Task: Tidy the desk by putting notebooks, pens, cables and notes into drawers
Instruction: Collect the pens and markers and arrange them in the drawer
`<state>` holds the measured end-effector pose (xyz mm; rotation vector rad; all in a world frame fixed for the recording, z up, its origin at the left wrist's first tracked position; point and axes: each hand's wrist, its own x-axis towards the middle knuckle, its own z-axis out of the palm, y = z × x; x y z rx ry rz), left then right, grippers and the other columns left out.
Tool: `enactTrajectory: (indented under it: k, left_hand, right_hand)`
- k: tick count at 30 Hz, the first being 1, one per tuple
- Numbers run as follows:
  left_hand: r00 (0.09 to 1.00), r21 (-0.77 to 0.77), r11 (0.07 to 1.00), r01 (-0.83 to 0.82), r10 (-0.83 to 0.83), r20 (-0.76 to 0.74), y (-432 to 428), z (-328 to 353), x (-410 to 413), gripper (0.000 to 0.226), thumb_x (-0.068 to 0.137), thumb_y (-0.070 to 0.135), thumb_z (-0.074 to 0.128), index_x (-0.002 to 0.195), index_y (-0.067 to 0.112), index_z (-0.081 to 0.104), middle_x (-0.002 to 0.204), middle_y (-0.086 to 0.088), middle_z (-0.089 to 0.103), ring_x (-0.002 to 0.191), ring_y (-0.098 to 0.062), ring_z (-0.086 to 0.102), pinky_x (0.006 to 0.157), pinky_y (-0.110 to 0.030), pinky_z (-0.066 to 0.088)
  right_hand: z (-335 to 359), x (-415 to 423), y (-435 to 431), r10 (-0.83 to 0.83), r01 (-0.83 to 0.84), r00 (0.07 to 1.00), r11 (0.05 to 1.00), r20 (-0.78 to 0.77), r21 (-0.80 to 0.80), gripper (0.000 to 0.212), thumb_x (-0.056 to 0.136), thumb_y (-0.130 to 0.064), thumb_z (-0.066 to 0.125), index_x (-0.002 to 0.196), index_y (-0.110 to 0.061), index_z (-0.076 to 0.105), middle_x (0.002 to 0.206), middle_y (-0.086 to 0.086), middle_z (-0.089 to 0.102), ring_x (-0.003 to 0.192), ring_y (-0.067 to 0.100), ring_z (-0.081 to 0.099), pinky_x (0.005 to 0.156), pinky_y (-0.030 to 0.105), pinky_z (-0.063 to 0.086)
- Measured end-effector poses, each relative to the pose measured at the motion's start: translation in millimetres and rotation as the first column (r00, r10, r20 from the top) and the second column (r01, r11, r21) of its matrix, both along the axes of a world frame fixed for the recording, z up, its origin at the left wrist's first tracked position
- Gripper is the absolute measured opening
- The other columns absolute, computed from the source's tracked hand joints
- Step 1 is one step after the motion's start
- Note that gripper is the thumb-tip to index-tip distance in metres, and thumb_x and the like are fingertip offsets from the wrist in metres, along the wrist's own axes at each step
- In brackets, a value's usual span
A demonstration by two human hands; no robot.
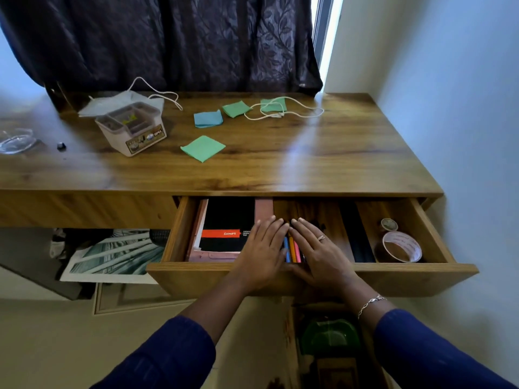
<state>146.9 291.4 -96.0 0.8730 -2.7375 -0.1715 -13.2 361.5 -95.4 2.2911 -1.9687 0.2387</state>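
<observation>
Pens [292, 249] lie in the open drawer [309, 269], partly under both hands: the left hand [261, 248] and the right hand [318, 248] rest flat on them, fingers straight, gripping nothing. The black notebook [224, 220] sits at nine o'clock of the hands, a tape roll [401, 247] at three. Not yet stowed, toward twelve on the desk [351, 153], are four sticky notes [202, 147] and a white cable [280, 115]. That cable crosses one green note, so lifting it carelessly would likely drag paper off the edge; loose pens may roll apart once the palms lift. The notebook's orange band seems to read "Luxor"; the plastic box [132, 130] at ten o'clock shows "OPEL"; the tape's print is illegible.
</observation>
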Motion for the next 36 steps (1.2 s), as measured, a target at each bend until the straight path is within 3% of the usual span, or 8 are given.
enactTrajectory:
  k: [4,9,13,18,21,27,31,36]
  left_hand:
    - [0.991,0.05,0.993,0.106,-0.11,0.078,-32.6,3.2,0.6,0.075,0.093,0.059,0.01,0.147,0.007,0.017,0.154,-0.01,0.021,0.144,-0.022,0.009,0.118,-0.04,0.008]
    - [0.958,-0.067,0.998,-0.003,0.022,0.284,-62.8,3.7,-12.8,0.087,0.087,0.067,0.016,0.142,0.002,0.029,0.148,-0.017,0.033,0.139,-0.029,0.025,0.111,-0.046,0.021]
    - [0.955,-0.062,0.997,-0.047,0.063,0.289,-83.9,8.3,-29.6,0.091,0.086,0.064,0.032,0.148,0.005,0.0,0.157,-0.014,-0.001,0.145,-0.027,-0.006,0.114,-0.041,-0.01]
    - [0.943,-0.048,0.98,-0.192,0.198,0.268,-102.2,16.6,-44.6,0.084,0.09,0.052,0.044,0.148,0.009,0.002,0.157,-0.011,0.003,0.145,-0.027,-0.002,0.119,-0.045,0.002]
    - [0.943,-0.087,0.976,-0.2,0.216,0.254,-108.5,19.7,-50.7,0.065,0.097,0.04,0.038,0.147,0.01,0.01,0.154,-0.012,0.012,0.143,-0.028,0.008,0.116,-0.046,0.011]
    - [0.942,-0.206,0.964,-0.167,0.218,0.255,-120.5,22.9,-52.4,0.054,0.092,0.02,0.046,0.141,0.012,0.024,0.145,-0.014,0.027,0.133,-0.031,0.027,0.102,-0.044,0.032]
    - [0.938,-0.205,0.967,-0.148,0.203,0.28,-124.2,24.3,-54.6,0.051,0.093,0.016,0.044,0.139,0.012,0.022,0.143,-0.013,0.023,0.132,-0.031,0.025,0.1,-0.044,0.031]
    - [0.939,-0.123,0.987,-0.101,0.136,0.317,-130.5,29.3,-47.7,0.059,0.093,0.024,0.046,0.143,0.014,0.018,0.148,-0.012,0.017,0.136,-0.03,0.018,0.107,-0.045,0.025]
  right_hand:
    - [1.9,-14.0,-31.0,0.013,-0.009,0.996,0.999,-0.094,0.041,0.08,0.091,-0.064,0.02,0.137,0.0,0.038,0.145,0.018,0.038,0.137,0.027,0.028,0.116,0.041,0.019]
    - [4.7,-27.5,-66.4,-0.009,0.026,0.986,0.995,-0.165,0.097,0.094,0.083,-0.072,0.029,0.142,0.001,0.022,0.15,0.019,0.021,0.143,0.027,0.006,0.115,0.037,0.003]
    - [7.9,-34.7,-92.8,-0.059,0.079,0.981,0.991,-0.185,0.104,0.103,0.074,-0.076,0.037,0.139,0.003,0.025,0.146,0.018,0.03,0.138,0.03,0.028,0.115,0.039,0.011]
    - [7.6,-35.4,-117.1,-0.1,0.108,0.991,0.99,-0.089,0.093,0.086,0.073,-0.054,0.066,0.138,-0.006,0.04,0.143,0.019,0.041,0.131,0.035,0.041,0.108,0.046,0.032]
    - [12.2,-33.9,-128.1,-0.128,0.132,0.986,0.991,-0.103,0.032,0.067,0.058,-0.035,0.078,0.115,-0.011,0.053,0.111,0.013,0.059,0.099,0.032,0.062,0.084,0.041,0.052]
    - [20.0,-24.0,-144.5,-0.2,0.201,0.979,0.98,0.05,-0.004,0.039,0.069,-0.01,0.07,0.105,-0.009,0.055,0.103,0.013,0.055,0.089,0.029,0.06,0.077,0.038,0.052]
    - [29.8,-19.3,-146.9,-0.242,0.243,0.969,0.97,0.049,-0.016,0.047,0.047,-0.013,0.084,0.087,-0.012,0.059,0.084,0.008,0.058,0.068,0.025,0.063,0.057,0.031,0.053]
    - [37.5,-23.4,-147.5,-0.212,0.2,0.972,0.973,0.103,0.12,0.043,0.086,-0.038,0.054,0.122,-0.016,0.045,0.126,0.006,0.041,0.115,0.025,0.046,0.098,0.035,0.036]
